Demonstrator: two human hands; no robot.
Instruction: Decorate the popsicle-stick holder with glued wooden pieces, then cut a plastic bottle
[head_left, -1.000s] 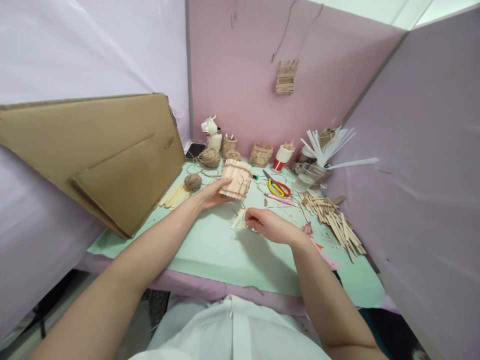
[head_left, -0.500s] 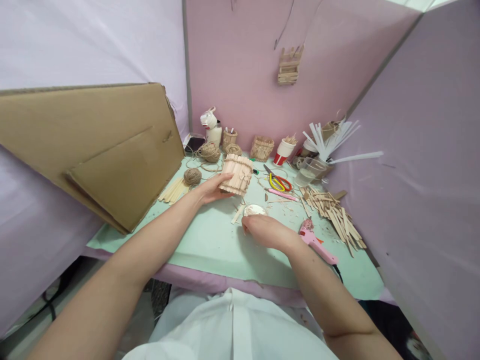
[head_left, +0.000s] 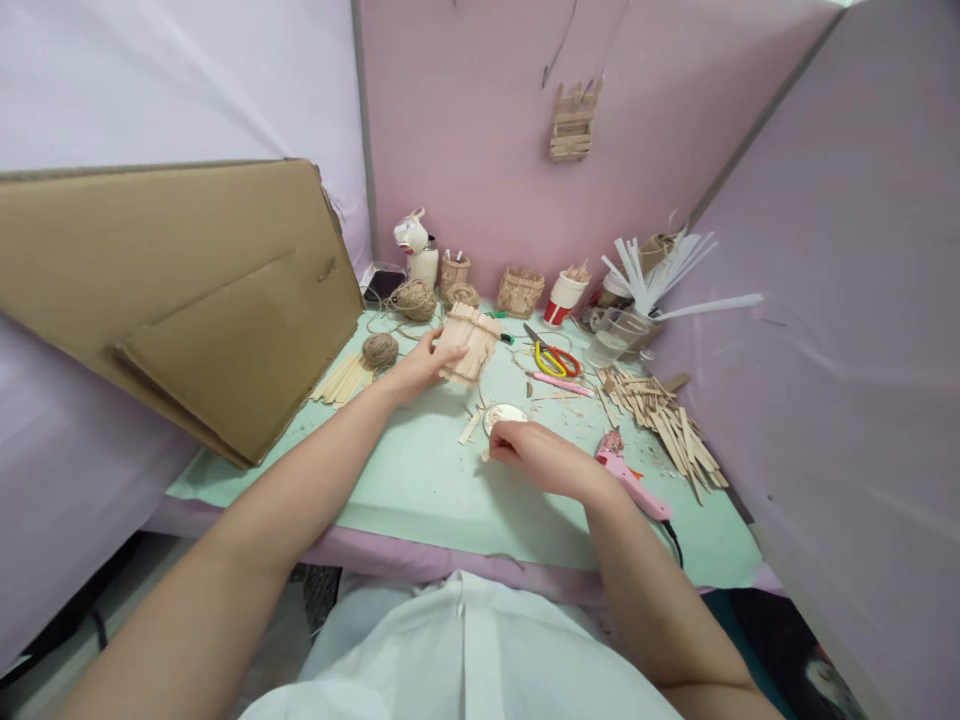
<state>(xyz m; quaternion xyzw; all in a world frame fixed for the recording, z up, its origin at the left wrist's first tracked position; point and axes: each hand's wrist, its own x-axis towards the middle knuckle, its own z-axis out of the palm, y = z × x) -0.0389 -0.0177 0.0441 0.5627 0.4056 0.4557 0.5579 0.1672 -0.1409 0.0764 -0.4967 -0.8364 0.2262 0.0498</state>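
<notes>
You have a big cardboard sheet [head_left: 225,240] standing on the left, a dark phone [head_left: 383,286] and white bottle [head_left: 423,265] far left, a wooden rack [head_left: 572,140] hanging against the far wall [head_left: 465,130], and a red-and-white cup [head_left: 567,291] below it.

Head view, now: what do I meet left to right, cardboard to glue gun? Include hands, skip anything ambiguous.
Brown cardboard → front twine ball → left hand → stick-covered container it holds → right hand → pink glue gun.
</notes>
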